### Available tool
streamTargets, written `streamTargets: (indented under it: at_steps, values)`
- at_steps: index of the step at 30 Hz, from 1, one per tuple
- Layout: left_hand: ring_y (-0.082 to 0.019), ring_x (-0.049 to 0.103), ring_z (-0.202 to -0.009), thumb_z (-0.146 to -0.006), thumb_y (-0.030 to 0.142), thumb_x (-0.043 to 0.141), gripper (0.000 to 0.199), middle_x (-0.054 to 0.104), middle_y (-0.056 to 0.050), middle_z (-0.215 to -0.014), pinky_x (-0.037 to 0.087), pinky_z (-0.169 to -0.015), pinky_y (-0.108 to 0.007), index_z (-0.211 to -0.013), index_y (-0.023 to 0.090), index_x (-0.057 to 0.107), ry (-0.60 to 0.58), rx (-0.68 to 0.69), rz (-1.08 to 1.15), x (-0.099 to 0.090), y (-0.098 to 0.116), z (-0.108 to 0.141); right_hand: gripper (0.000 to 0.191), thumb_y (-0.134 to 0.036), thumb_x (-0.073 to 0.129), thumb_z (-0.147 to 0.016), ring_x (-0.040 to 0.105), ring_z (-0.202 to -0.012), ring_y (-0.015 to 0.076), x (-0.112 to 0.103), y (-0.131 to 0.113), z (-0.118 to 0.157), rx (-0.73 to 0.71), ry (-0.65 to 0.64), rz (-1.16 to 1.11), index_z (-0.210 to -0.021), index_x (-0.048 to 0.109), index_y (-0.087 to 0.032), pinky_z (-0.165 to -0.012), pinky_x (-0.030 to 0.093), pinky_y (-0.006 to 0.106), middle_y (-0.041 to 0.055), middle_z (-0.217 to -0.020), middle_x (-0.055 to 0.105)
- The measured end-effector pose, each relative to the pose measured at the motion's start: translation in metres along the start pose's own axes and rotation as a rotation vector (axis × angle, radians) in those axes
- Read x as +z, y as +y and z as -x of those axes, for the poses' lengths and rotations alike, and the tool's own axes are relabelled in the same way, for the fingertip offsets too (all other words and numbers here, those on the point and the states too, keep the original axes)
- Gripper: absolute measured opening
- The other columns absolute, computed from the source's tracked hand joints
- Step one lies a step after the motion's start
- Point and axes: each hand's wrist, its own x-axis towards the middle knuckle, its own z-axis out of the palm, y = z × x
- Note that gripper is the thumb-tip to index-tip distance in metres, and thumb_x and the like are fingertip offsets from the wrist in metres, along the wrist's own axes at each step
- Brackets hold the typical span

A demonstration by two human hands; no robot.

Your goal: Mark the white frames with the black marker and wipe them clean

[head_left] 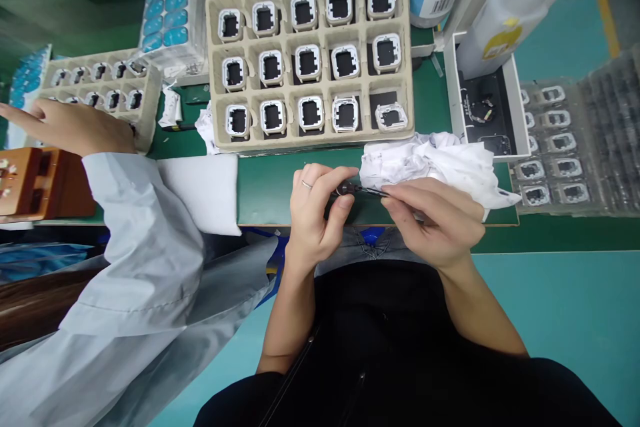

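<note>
My left hand (316,210), with a ring on one finger, is closed around a small dark thin-shafted tool (346,189). Its rounded black end shows between thumb and forefinger, and the shaft points right. The fingertips of my right hand (437,217) are pinched at the far end of that shaft; whatever else they hold is hidden. Just behind my right hand lies a crumpled white cloth (425,157). A pulp tray (310,142) of white square watch-like frames (345,113) stands beyond both hands. One frame (391,117) in the front right compartment sits tilted.
At the left, a co-worker's hand (83,127) reaches over another tray (150,100) beside an orange-brown block (50,180). A white foam sheet (205,190) overhangs the table edge. A white box (523,140) with a bottle (500,33) stands right, near clear trays (595,140) of frames.
</note>
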Motion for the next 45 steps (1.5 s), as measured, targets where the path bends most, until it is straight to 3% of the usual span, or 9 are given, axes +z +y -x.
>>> streamTargets:
  at_steps: [11,23,27,32,45]
  values:
    - [-0.023,0.070,-0.101,-0.130,0.047,0.053,0.039,0.075,-0.006,-0.116,0.052,-0.092,-0.038,-0.156,0.028,0.075,0.018,0.029,-0.063,-0.0001,0.0048,-0.0029,0.020,-0.009,0.090,-0.105,0.091,-0.080,0.0202,0.0040,0.0043,-0.0034,-0.115,0.081,0.006,-0.122,0.090,-0.021,-0.073,0.076,0.028,0.0037,-0.098,0.094]
    - [-0.022,0.068,-0.095,-0.130,0.050,0.052,0.045,0.076,-0.005,-0.111,0.051,-0.090,-0.037,-0.167,0.030,0.068,0.025,0.023,-0.040,0.0012,0.0034,-0.0045,0.024,-0.013,0.089,-0.107,0.086,-0.073,0.0181,0.0039,0.0026,-0.0052,-0.040,0.068,-0.047,-0.128,0.089,-0.024,-0.063,0.071,0.028,0.0038,-0.103,0.095]
    - [-0.024,0.068,-0.093,-0.129,0.050,0.051,0.037,0.078,-0.006,-0.112,0.051,-0.089,-0.041,-0.155,0.030,0.070,0.029,-0.010,0.003,0.0018,0.0018,-0.0019,0.027,-0.012,0.090,-0.106,0.084,-0.072,0.0164,0.0028,0.0026,-0.0043,-0.017,0.072,-0.087,-0.129,0.090,-0.024,-0.062,0.069,0.027,0.0044,-0.105,0.095]
    - [-0.023,0.065,-0.088,-0.129,0.047,0.051,0.033,0.072,-0.003,-0.097,0.046,-0.086,-0.042,-0.136,0.028,0.077,0.017,-0.001,0.015,0.0003,0.0033,-0.0041,0.026,-0.014,0.090,-0.107,0.083,-0.070,0.0161,0.0024,0.0026,-0.0044,-0.007,0.056,-0.109,-0.130,0.090,-0.026,-0.061,0.068,0.027,0.0025,-0.102,0.094]
    - [-0.022,0.064,-0.085,-0.130,0.047,0.053,0.034,0.074,-0.002,-0.094,0.042,-0.087,-0.043,-0.133,0.027,0.080,0.030,0.027,0.045,0.0008,0.0058,-0.0077,0.027,-0.013,0.090,-0.106,0.085,-0.073,0.0179,0.0024,0.0027,-0.0041,-0.009,0.048,-0.097,-0.130,0.089,-0.027,-0.064,0.070,0.030,0.0016,-0.101,0.094]
